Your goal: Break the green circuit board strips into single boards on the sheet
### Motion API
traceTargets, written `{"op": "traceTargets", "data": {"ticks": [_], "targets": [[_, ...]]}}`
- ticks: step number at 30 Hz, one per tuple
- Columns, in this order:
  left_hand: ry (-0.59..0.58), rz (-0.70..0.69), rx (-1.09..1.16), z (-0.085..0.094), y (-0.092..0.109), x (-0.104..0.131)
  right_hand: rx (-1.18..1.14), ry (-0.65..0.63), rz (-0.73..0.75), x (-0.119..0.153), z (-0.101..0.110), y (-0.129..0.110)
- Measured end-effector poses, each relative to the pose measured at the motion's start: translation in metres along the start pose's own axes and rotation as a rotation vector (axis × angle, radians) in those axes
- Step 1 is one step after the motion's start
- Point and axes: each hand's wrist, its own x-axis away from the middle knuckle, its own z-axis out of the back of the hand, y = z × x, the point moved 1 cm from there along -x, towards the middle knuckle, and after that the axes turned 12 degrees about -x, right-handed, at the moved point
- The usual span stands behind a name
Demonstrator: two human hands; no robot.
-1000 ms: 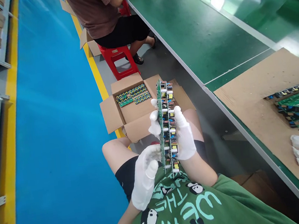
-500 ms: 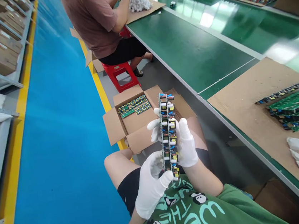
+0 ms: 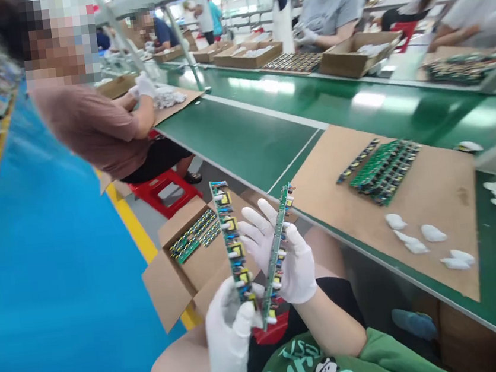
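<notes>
In white gloves, my two hands each hold a long, narrow circuit board above my lap. My left hand (image 3: pixel 228 328) grips the lower end of one circuit board (image 3: pixel 231 224), its yellow, blue and white components facing right. My right hand (image 3: pixel 297 267) is closed around a second circuit board (image 3: pixel 276 248), seen nearly edge-on and tilted. The boards are apart at the top and close together at the bottom. Behind them an open cardboard box (image 3: pixel 165 291) on the floor holds more boards (image 3: pixel 197 236).
On the green table (image 3: pixel 244 150), a cardboard sheet (image 3: pixel 319 184) bears a stack of circuit boards (image 3: pixel 383 173) and several crumpled white pieces (image 3: pixel 434 233). A co-worker (image 3: pixel 89 126) sits on a red stool (image 3: pixel 163 192) at the left. Other people work across the table beside cardboard boxes (image 3: pixel 361 56).
The two boards, held face to face before, have been parted at the top, with one in each hand. My view has tilted up and turned right, bringing more of the table into sight.
</notes>
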Motion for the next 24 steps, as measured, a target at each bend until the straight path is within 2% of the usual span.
{"op": "traceTargets", "data": {"ticks": [2, 4, 6, 9, 11, 12, 14, 17, 19, 20, 22, 24], "targets": [[0.03, -0.045, -0.111, -0.008, 0.013, -0.028, 0.009, 0.031, 0.1, 0.001, 0.001, -0.023], [0.038, -0.08, -0.242, -0.027, 0.03, -0.06, 0.037, 0.074, 0.2, 0.005, 0.002, -0.049], [-0.014, -0.134, -0.393, -0.059, 0.048, -0.092, 0.071, 0.104, 0.31, 0.013, 0.001, -0.076], [-0.153, -0.281, -0.616, -0.125, 0.07, -0.128, 0.144, 0.151, 0.531, 0.034, -0.002, -0.112], [-0.182, -0.363, -0.715, -0.171, 0.082, -0.142, 0.188, 0.189, 0.662, 0.049, -0.002, -0.13], [-0.198, -0.45, -0.921, -0.193, 0.087, -0.145, 0.202, 0.206, 0.705, 0.055, 0.0, -0.138], [-0.225, -0.508, -1.038, -0.233, 0.096, -0.147, 0.214, 0.235, 0.756, 0.065, 0.004, -0.149], [-0.275, -0.567, -1.113, -0.277, 0.107, -0.14, 0.212, 0.26, 0.777, 0.071, 0.01, -0.159], [-0.305, -0.602, -1.153, -0.289, 0.113, -0.132, 0.213, 0.268, 0.762, 0.07, 0.011, -0.161], [-0.306, -0.616, -1.161, -0.288, 0.114, -0.128, 0.215, 0.268, 0.75, 0.068, 0.01, -0.161], [-0.274, -0.632, -1.101, -0.272, 0.114, -0.119, 0.223, 0.25, 0.724, 0.062, 0.007, -0.157], [-0.26, -0.604, -0.899, -0.239, 0.107, -0.109, 0.233, 0.215, 0.688, 0.056, 0.005, -0.151]]}}
